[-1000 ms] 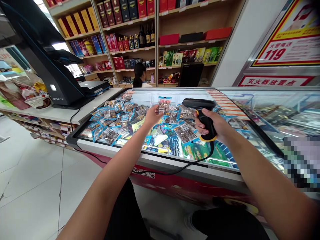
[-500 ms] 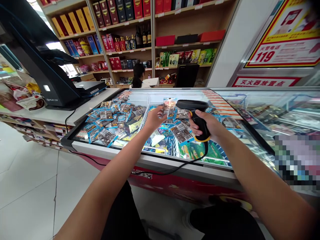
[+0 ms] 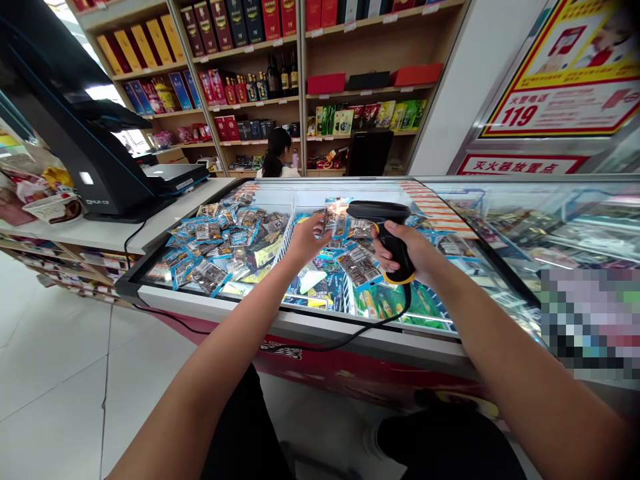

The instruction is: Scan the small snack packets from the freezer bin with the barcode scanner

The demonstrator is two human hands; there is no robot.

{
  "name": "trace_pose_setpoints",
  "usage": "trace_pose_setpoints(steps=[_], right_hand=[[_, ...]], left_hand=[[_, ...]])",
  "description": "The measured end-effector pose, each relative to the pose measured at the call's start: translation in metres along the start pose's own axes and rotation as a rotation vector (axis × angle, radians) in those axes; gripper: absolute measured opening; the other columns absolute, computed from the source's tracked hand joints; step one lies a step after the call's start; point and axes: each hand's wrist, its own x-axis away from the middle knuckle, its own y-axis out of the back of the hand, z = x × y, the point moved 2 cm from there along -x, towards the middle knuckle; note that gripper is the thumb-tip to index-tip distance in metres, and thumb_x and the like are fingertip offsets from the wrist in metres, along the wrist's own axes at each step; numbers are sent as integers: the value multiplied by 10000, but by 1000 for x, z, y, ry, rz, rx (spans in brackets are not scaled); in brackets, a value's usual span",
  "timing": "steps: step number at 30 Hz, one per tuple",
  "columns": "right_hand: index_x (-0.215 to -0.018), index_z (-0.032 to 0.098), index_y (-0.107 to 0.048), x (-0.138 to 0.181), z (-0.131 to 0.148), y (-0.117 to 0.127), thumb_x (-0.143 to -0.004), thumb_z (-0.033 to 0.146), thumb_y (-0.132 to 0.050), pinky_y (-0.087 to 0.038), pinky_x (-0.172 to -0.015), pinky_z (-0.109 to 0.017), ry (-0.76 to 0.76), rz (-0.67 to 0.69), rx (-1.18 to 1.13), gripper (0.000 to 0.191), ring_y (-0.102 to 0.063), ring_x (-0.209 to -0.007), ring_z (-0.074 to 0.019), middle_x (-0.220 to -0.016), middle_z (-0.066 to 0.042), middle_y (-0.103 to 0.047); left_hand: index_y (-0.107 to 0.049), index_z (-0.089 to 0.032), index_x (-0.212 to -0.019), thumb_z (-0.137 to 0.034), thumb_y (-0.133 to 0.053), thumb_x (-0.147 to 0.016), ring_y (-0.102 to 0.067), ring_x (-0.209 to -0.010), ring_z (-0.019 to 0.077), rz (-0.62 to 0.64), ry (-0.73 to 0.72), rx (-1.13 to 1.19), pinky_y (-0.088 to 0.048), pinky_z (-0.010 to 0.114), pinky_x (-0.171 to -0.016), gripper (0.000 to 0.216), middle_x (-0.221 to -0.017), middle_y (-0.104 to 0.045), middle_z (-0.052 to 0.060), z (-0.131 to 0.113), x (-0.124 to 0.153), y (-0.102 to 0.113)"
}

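My left hand [image 3: 308, 239] is closed on a small blue-edged snack packet [image 3: 336, 217], held up above the glass top of the chest freezer [image 3: 320, 325]. Wrapped in my right hand [image 3: 407, 250] is a black and yellow barcode scanner [image 3: 380, 213], its head pointing left at the packet, with a small gap between them. The scanner's black cord [image 3: 370, 327] loops down across the freezer's front edge. Below my hands, more snack packets [image 3: 359, 263] lie on the glass. A larger heap of similar packets [image 3: 210, 233] spreads out at the left.
At the left, a black checkout machine [image 3: 107, 160] stands on a white counter [image 3: 165, 230]. Behind the freezer, a person [image 3: 277, 153] is near shelves of boxes and bottles [image 3: 250, 87]. A second freezer [image 3: 505, 220] adjoins at the right. Baskets of frozen goods show through the glass.
The view has shifted slightly, so everything sits a little further left. The packet and scanner keep nearly the same place relative to each other. The person behind has turned their head slightly.
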Motion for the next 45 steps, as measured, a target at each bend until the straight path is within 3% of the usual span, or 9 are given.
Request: trace_pose_setpoints(steps=[5,19,28,35,40,45], right_hand=[[-946,218,-571,1,3,-4,-863,614,-790,-310,-383,-239,-3,3,-8,460,-377,-387,-101,-558,37,-488],[-949,224,-552,0,2,-2,-855,619,-787,-304,-377,-243,-30,25,-49,470,-361,-383,-100,-551,48,-482],[-943,227,-550,0,4,0,-830,628,-804,-269,-379,-246,-35,30,-55,487,-350,-373,-101,-545,49,-472],[-964,236,-543,1,3,2,-881,624,-740,-261,-379,-265,-18,28,-29,443,-326,-367,-105,-557,52,-464],[-983,226,-572,2,7,1,-845,626,-771,-250,-392,-253,-5,11,-60,468,-311,-378,-92,-559,52,-465],[-996,227,-585,5,13,3,-857,613,-766,-294,-403,-254,10,-30,-89,448,-312,-397,-88,-581,55,-448]], left_hand=[[-702,-154,-1203,-242,-769,-871,-757,-958,230,-12,13,-13,-615,384,-933,349,-1026,-792,114,-2,1,-1],[-677,-205,-1019,-206,-717,-871,-708,-892,193,-43,10,-70,-564,304,-840,153,-940,-749,61,-4,0,7],[-673,-206,-999,-177,-665,-879,-668,-777,181,-183,125,-75,-537,304,-787,124,-858,-728,37,16,-6,16],[-725,-195,-1094,-162,-716,-842,-694,-803,214,-230,248,-49,-564,356,-832,254,-893,-747,67,11,-6,22],[-699,-172,-1178,-189,-707,-878,-718,-857,233,-220,278,-15,-566,365,-838,301,-970,-766,103,13,-7,20],[-570,-161,-1401,-288,-724,-912,-728,-820,226,-55,290,34,-551,333,-778,528,-933,-754,85,14,-3,10]])
